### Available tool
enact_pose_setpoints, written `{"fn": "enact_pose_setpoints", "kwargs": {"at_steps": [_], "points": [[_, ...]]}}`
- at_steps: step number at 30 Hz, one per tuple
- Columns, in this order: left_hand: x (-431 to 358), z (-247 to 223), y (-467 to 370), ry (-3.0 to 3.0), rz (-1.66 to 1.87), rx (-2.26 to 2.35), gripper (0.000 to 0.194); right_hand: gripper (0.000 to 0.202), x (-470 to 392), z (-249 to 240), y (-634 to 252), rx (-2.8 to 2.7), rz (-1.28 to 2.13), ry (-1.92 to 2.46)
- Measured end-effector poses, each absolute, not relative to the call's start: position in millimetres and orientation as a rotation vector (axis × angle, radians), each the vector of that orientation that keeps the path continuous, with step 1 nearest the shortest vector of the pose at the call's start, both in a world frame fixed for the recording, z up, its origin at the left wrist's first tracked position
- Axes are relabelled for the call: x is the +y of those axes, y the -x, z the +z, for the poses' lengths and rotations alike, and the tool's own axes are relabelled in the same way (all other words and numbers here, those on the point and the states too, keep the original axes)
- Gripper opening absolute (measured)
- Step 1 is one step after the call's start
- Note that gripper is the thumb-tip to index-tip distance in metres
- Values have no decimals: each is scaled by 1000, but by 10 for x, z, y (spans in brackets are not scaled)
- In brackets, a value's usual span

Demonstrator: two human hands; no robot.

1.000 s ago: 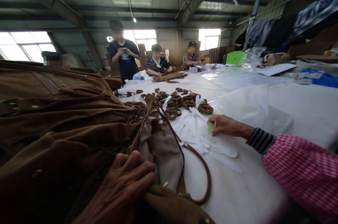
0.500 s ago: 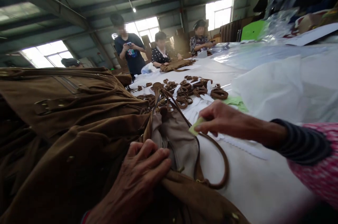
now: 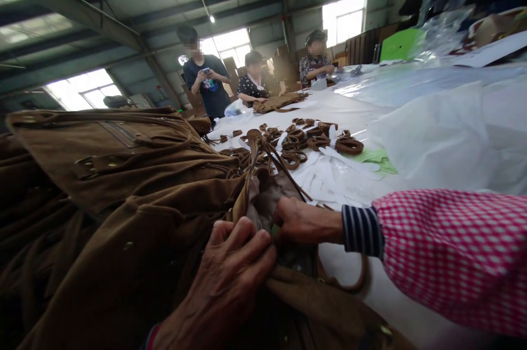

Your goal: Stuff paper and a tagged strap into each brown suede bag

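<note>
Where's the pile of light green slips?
The green pile is right of centre in the head view, on the white table, beside the coiled brown straps.

Dim interior, bright window glare, deep foreground shadows

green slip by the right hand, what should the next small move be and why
I'd ease the right hand slightly deeper into the bag before letting go of the green slip. The slip shows at the fingertips, at the bag's open mouth, so releasing here might leave it near the edge; the left hand rests at that edge, which probably steadies it.
</note>
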State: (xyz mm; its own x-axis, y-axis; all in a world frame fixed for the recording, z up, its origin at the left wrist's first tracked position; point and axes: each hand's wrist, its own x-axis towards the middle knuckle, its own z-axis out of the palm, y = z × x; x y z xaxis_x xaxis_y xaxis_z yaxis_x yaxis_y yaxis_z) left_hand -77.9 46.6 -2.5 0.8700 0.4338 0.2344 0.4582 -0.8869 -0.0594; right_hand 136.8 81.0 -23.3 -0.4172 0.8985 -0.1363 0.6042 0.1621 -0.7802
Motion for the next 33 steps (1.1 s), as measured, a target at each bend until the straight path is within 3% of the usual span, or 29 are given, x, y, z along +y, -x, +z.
{"fn": "enact_pose_setpoints", "kwargs": {"at_steps": [4, 8, 13, 21, 27, 33], "points": [[467, -9, 769, 2918, -323, -693, 11, 34, 714, -154, -1533, -2175, 943, 1434], [448, 13, 749, 2939, -339, -685, 7, 12, 567, -193, -1695, -1987, 943, 1293], [452, 22, 713, 2925, -400, -640, 15, 13, 514, -268, -1613, -1888, 910, 1172], [529, 43, 747, 2802, -458, -485, 28, 10, 692, -463, -1258, -2163, 705, 1408], [465, 29, 758, 2855, -460, -591, 16, 17, 726, -441, -1467, -2123, 1134, 1054], [372, 86, 741, 3042, -412, -654, 18, 23, 499, -287, -1760, -2073, 1076, 1202]]}}
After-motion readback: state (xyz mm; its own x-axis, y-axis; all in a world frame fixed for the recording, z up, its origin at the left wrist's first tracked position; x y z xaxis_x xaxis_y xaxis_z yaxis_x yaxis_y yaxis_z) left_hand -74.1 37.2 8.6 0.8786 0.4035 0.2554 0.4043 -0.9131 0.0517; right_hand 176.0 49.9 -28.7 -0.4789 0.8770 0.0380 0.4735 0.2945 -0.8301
